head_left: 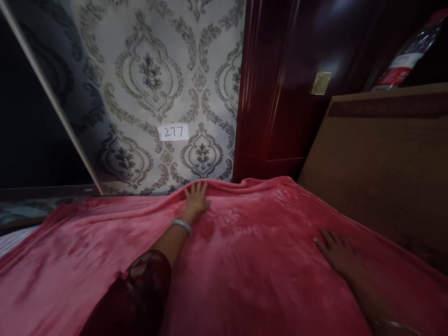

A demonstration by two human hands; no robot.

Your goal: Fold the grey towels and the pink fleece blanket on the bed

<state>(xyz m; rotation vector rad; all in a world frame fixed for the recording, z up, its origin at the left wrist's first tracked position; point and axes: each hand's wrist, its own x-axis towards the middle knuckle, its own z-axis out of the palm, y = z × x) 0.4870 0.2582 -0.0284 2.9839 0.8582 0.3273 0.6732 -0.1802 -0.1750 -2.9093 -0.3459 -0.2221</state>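
A plush pink-red blanket (245, 261) is spread over the surface before me, its far edge rumpled against the wall. My left hand (196, 199) rests on the blanket near that far edge, fingers spread and pointing at the wall. A bracelet (181, 226) circles the left wrist, and a dark red sleeve (140, 284) covers the arm below it. On the right side, my right hand (338, 252) lies flat on the blanket with its fingers apart. Neither hand grips the cloth.
A patterned wallpaper wall (147, 74) carries a paper label (173, 132) reading 277. Right of it stands a dark red wooden panel (266, 84) with a switch plate (321, 83). A large cardboard box (381, 163) holds a plastic bottle (402, 65) on top. A dark screen (35, 116) is at left.
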